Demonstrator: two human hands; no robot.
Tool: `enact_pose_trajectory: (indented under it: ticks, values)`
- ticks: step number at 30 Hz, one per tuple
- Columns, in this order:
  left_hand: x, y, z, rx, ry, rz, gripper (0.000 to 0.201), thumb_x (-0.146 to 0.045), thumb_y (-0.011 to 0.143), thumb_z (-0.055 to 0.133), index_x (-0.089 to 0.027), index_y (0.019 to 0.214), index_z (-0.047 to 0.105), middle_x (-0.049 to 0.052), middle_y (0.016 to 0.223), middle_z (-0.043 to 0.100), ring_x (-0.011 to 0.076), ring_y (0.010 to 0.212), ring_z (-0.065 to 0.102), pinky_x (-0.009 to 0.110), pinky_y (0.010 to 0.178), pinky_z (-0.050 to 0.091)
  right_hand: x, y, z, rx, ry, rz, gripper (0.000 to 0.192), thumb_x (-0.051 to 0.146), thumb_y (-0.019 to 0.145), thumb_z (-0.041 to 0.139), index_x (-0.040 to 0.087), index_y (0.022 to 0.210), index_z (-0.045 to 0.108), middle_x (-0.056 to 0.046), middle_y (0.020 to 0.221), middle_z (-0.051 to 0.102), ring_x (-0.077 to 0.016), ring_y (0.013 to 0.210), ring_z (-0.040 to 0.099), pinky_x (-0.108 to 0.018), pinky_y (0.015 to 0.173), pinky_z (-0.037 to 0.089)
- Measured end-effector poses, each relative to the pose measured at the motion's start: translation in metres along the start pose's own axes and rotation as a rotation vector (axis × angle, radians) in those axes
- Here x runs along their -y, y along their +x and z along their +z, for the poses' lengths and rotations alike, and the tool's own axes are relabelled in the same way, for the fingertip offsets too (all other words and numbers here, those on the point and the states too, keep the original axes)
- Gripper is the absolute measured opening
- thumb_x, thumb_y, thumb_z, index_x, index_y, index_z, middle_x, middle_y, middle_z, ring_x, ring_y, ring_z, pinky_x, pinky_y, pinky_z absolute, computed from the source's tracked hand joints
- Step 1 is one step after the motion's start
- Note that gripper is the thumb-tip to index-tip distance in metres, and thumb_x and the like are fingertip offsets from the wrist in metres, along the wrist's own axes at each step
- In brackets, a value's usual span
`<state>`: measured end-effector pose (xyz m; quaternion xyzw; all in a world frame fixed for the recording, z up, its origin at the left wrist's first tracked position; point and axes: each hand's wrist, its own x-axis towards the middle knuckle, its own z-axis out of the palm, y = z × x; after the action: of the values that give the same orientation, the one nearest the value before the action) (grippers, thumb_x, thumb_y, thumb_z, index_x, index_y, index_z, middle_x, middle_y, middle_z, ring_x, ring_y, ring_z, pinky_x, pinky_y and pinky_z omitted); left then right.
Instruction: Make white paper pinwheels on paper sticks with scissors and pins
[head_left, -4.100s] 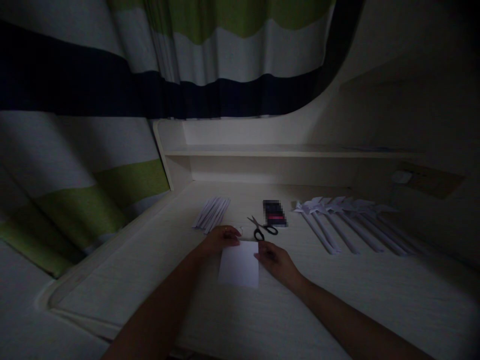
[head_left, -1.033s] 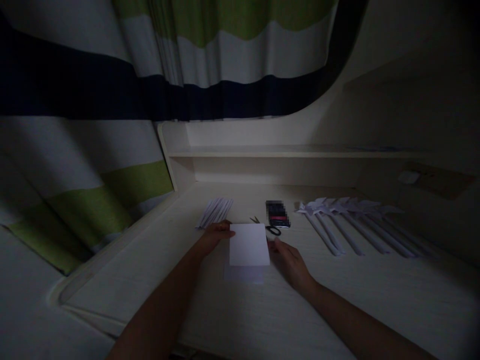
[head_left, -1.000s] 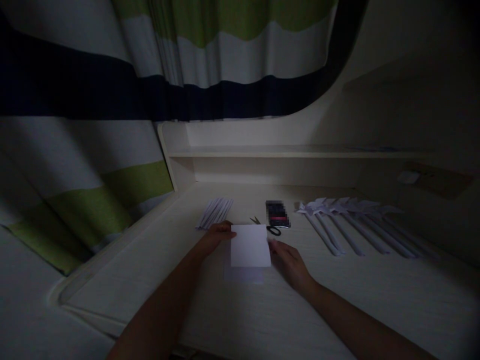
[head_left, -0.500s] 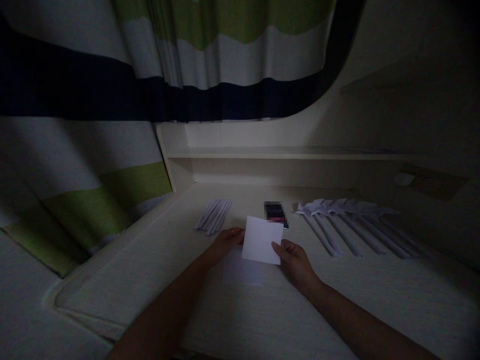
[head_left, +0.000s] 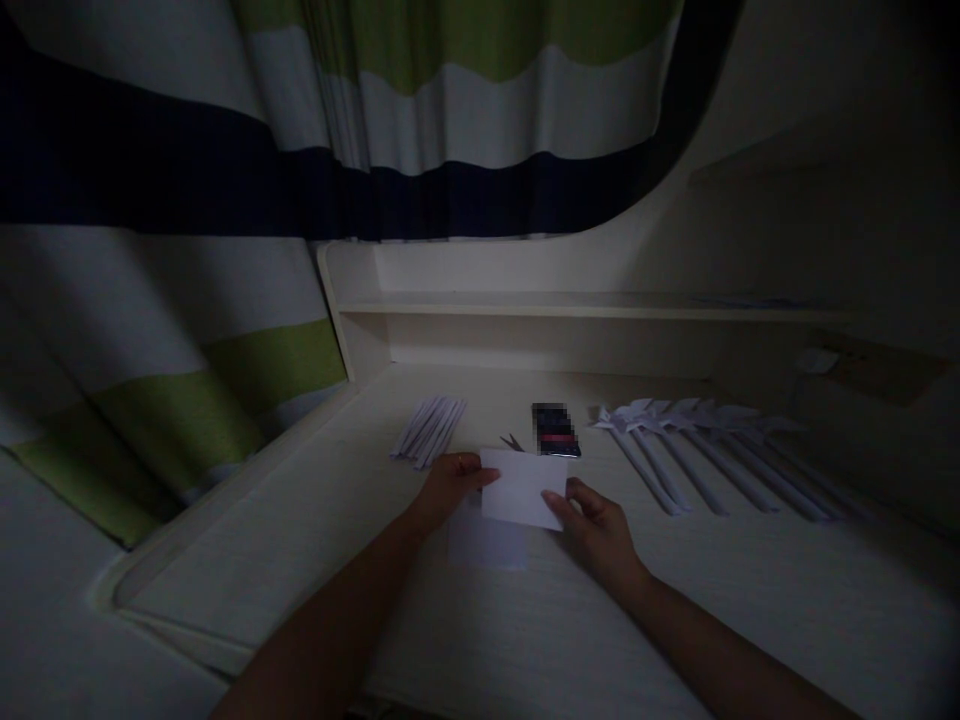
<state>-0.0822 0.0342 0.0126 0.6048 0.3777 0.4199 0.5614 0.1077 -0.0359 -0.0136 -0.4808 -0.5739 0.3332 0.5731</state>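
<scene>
A white sheet of paper (head_left: 523, 490) is held up above the desk between both hands. My left hand (head_left: 450, 487) is closed on its left edge, thumb on the near face. At the right edge my right hand (head_left: 596, 520) pinches it, thumb in front and fingers behind. Below the held sheet, more white paper (head_left: 487, 540) lies flat on the desk, partly covered. Just behind the held sheet, the points of a pair of scissors (head_left: 511, 441) stick out; their handles are hidden. A phone (head_left: 555, 430) with a blurred screen lies beyond it.
Several rolled white paper sticks (head_left: 429, 430) lie in a bundle at the left. At the right, several paper pinwheels (head_left: 690, 440) on sticks lie in a row. A shelf (head_left: 525, 305) runs along the back of the desk (head_left: 315, 550), with a striped curtain (head_left: 480, 130) above.
The held sheet has tipped, its top edge dropping, so it looks shorter. My left thumb has come onto its front. The scissors' points now show behind it.
</scene>
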Motion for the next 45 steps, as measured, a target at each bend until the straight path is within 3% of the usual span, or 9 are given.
enact_pose_trajectory:
  ticks: [4,9,14,16,20,23,26,31,45]
  values:
    - [0.003,0.002,-0.001,-0.016,0.002,0.016,0.025,-0.035,0.056,0.068,-0.012,0.056,0.057,-0.002,0.052,0.055,0.0074,0.047,0.046,0.021,0.051,0.036,0.016,-0.003,-0.003,0.072,0.076,-0.06,0.02,0.035,0.073,0.056,0.017,0.073,0.064,-0.005,0.079,0.059,-0.0177,0.075,0.054,-0.027,0.065,0.042]
    - [0.004,0.002,0.004,-0.028,0.024,0.011,0.028,-0.038,0.058,0.065,-0.012,0.06,0.055,-0.001,0.054,0.055,0.0081,0.048,0.047,0.022,0.05,0.037,0.026,-0.006,-0.005,0.07,0.086,-0.01,0.021,0.037,0.071,0.058,0.02,0.077,0.069,-0.006,0.085,0.064,-0.0208,0.079,0.056,-0.03,0.069,0.045]
    - [0.004,0.001,0.016,-0.05,-0.088,0.086,0.042,-0.036,0.059,0.065,-0.018,0.092,0.044,-0.007,0.054,0.052,0.0069,0.045,0.046,0.018,0.045,0.034,0.015,-0.004,-0.002,0.013,0.126,0.059,0.024,0.038,0.065,0.063,0.02,0.081,0.068,-0.005,0.084,0.066,-0.0214,0.079,0.058,-0.033,0.074,0.045]
    - [0.005,-0.001,0.022,-0.049,-0.09,0.143,0.042,-0.037,0.063,0.061,-0.022,0.096,0.039,-0.008,0.058,0.053,0.0066,0.046,0.046,0.017,0.045,0.034,0.009,-0.002,0.0,0.021,0.147,0.067,0.028,0.037,0.064,0.064,0.02,0.085,0.066,-0.005,0.086,0.066,-0.0209,0.079,0.058,-0.033,0.074,0.045]
    - [0.006,-0.008,0.035,-0.03,0.089,0.173,0.024,-0.038,0.069,0.055,-0.018,0.083,0.051,-0.005,0.058,0.051,0.0067,0.049,0.046,0.017,0.046,0.033,0.008,0.0,0.005,0.073,0.152,0.031,0.036,0.036,0.068,0.062,0.021,0.101,0.06,-0.006,0.101,0.061,-0.0208,0.087,0.056,-0.031,0.074,0.046]
    - [0.005,-0.013,0.042,0.068,0.19,0.136,0.026,-0.04,0.069,0.055,-0.015,0.072,0.061,0.0,0.062,0.058,0.0109,0.057,0.052,0.02,0.053,0.039,0.012,-0.001,0.005,0.104,0.093,-0.001,0.036,0.036,0.07,0.06,0.022,0.103,0.059,-0.005,0.106,0.059,-0.0225,0.096,0.053,-0.031,0.08,0.043]
    - [0.004,-0.015,0.045,0.059,0.217,0.109,0.024,-0.037,0.064,0.06,-0.015,0.07,0.065,0.002,0.068,0.063,0.0149,0.064,0.056,0.022,0.058,0.041,0.014,-0.002,0.004,0.134,0.043,-0.022,0.035,0.035,0.072,0.058,0.023,0.104,0.059,-0.004,0.107,0.058,-0.0229,0.099,0.052,-0.033,0.086,0.04]
    - [0.004,-0.014,0.04,0.025,0.198,0.081,0.023,-0.035,0.062,0.062,-0.015,0.072,0.067,0.003,0.069,0.065,0.0153,0.063,0.057,0.023,0.058,0.042,0.016,-0.004,0.005,0.204,0.052,-0.038,0.034,0.033,0.074,0.056,0.025,0.107,0.058,-0.003,0.111,0.056,-0.0222,0.102,0.051,-0.031,0.086,0.04]
    - [-0.001,-0.014,0.039,-0.001,0.281,0.092,0.019,-0.031,0.061,0.063,-0.015,0.068,0.066,0.001,0.067,0.064,0.0149,0.063,0.055,0.024,0.059,0.041,0.02,-0.006,0.005,0.226,0.064,-0.016,0.035,0.034,0.075,0.054,0.024,0.108,0.057,-0.003,0.109,0.058,-0.0228,0.101,0.051,-0.032,0.085,0.041]
